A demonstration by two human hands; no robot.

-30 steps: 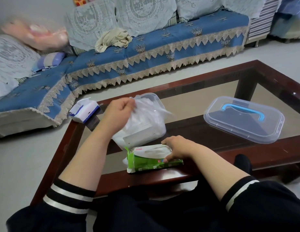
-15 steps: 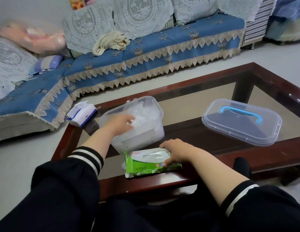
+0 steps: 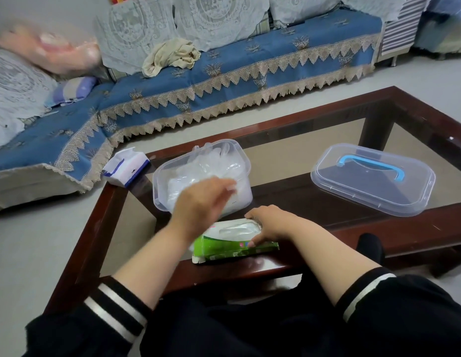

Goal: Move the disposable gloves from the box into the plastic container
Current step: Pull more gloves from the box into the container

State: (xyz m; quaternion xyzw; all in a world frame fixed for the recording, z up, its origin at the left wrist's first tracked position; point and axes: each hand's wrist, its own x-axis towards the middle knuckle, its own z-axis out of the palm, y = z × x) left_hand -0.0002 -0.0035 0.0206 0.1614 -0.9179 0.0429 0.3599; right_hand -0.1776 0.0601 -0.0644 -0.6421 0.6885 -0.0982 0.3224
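Head view: a blue sofa (image 3: 224, 81) with lace trim and lace-covered cushions is seen across the back, with a crumpled beige cloth (image 3: 170, 56) lying on its seat. In front of it, a dark wooden desk (image 3: 430, 222) with a glass top is seen from above. On the right part of the desk a clear lid (image 3: 373, 180) with a blue handle is laid flat, well apart from everything else. Near the middle, an open clear plastic container (image 3: 239, 155) is set, partly filled with thin, see-through gloves (image 3: 211, 166). Just in front of it, at the near edge of the desk, a green and white box (image 3: 234, 247) is laid flat, with more gloves visible through the opening in its top. At the far left corner a small white and blue packet (image 3: 126, 170) is placed. The left hand (image 3: 201, 202) is held over the near side of the container, its fingers (image 3: 224, 188) loosely extended and slightly apart, with nothing seen between them. The right hand (image 3: 270, 224) is rested on the right end of the box, its fingers curled over the far edge and the thumb pressed on the near side, so that the box is gripped. Dark sleeves with white stripes are seen at both forearms.
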